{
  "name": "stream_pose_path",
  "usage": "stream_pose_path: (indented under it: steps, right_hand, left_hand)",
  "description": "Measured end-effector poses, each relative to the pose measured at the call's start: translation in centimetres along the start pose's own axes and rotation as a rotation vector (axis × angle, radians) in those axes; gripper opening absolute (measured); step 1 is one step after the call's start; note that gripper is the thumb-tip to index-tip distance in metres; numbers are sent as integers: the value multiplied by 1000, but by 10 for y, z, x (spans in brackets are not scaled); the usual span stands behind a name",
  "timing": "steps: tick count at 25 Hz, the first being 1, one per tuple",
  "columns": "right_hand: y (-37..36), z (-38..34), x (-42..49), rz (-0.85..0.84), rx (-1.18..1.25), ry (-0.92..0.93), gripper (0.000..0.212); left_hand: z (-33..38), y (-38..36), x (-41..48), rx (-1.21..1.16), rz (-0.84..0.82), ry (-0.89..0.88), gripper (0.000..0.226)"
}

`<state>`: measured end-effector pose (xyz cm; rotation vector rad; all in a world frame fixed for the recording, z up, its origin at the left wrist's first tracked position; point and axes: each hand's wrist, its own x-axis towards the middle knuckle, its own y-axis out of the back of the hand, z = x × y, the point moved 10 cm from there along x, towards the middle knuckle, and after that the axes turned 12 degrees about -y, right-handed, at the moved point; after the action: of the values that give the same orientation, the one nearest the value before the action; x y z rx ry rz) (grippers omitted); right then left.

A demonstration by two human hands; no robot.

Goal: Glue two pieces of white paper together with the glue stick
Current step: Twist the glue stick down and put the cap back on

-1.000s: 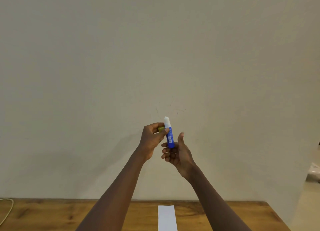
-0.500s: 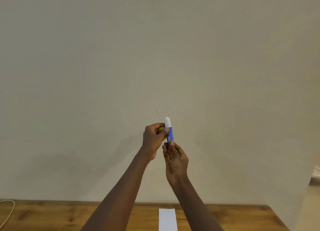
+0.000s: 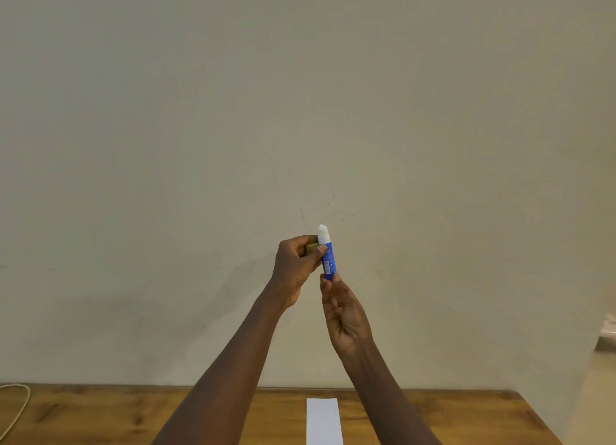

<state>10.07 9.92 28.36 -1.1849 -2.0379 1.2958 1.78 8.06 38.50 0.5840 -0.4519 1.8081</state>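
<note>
Head view: both hands' grips pinch the glue stick [image 3: 327, 256]; paper [image 3: 322, 420], perhaps single, on table [image 3: 100, 414].

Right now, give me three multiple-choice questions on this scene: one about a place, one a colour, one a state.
1. Where is the sheet of white paper?
A. on the wooden table
B. taped to the wall
C. in a hand

2. What colour is the glue stick barrel?
A. red
B. blue
C. black

3. What state is the glue stick in?
A. capped
B. lying on the table
C. uncapped, white tip up

Answers: 1 A, it lies flat on the table near the bottom edge. 2 B, the barrel is blue. 3 C, the left hand and right hand hold it upright, its white glue bare.
</note>
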Motion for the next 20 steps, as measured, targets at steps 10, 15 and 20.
stream_pose_path:
  steps: [10,15,20]
  right_hand:
    - [-6,-1,1,70,-93,-97,21]
    - [2,-14,-3,96,-190,96,10]
    - [-1,-7,-4,83,-268,-108,41]
  left_hand:
    - [-3,5,-4,25,17,19,29]
    - [-2,3,-3,64,48,18,27]
    - [5,1,-1,70,10,0,27]
